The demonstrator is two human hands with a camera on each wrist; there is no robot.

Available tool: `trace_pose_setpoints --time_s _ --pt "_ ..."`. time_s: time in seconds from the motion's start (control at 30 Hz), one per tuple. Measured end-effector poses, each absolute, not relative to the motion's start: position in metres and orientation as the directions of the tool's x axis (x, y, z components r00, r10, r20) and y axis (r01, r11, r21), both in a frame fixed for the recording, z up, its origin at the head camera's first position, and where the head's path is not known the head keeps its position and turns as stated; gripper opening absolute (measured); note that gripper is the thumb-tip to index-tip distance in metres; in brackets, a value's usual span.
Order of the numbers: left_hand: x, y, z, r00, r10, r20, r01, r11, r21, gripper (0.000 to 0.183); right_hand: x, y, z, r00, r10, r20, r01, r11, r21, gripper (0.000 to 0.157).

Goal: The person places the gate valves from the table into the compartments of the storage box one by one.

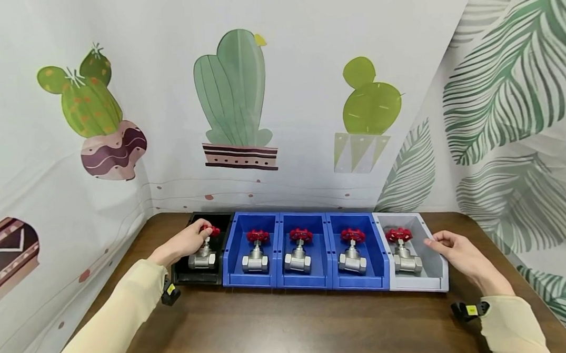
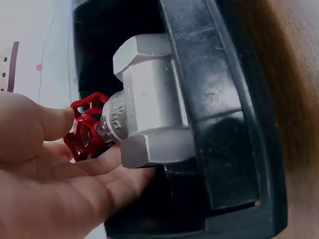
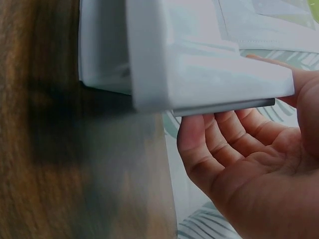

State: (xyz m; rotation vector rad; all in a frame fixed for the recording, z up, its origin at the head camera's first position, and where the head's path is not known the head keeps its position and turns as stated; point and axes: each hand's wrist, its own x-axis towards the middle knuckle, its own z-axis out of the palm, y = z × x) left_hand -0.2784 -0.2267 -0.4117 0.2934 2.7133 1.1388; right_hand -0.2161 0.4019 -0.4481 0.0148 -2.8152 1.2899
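My left hand (image 1: pixel 190 240) holds the red handwheel (image 2: pixel 88 127) of a metal gate valve (image 2: pixel 152 102) in the black bin (image 2: pixel 219 134) at the left end of the row. In the left wrist view the thumb lies on one side of the wheel and the fingers reach beneath the valve. At the other end, my right hand (image 1: pixel 466 255) grips the side wall of the grey bin (image 1: pixel 418 283), thumb over the top edge and fingers along the outside. Another valve (image 1: pixel 405 258) with a red handwheel lies in that grey bin.
Between the end bins stand three blue bins (image 1: pixel 305 282), each with a red-wheeled valve (image 1: pixel 298 257). The row sits near the back of a brown wooden table (image 1: pixel 289 323), against a printed cloth backdrop (image 1: pixel 303 91) with cacti and leaves.
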Motion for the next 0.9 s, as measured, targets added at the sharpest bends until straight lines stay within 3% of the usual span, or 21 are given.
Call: trace_pose_setpoints --time_s 0.9 --pt "-0.287 -0.226 -0.432 -0.963 0.225 -0.149 0.037 0.657 0.753 0.02 -0.214 0.399 -0.447 -0.998 0.016 0.056 -0.032 0.655 -0.755 0.034"
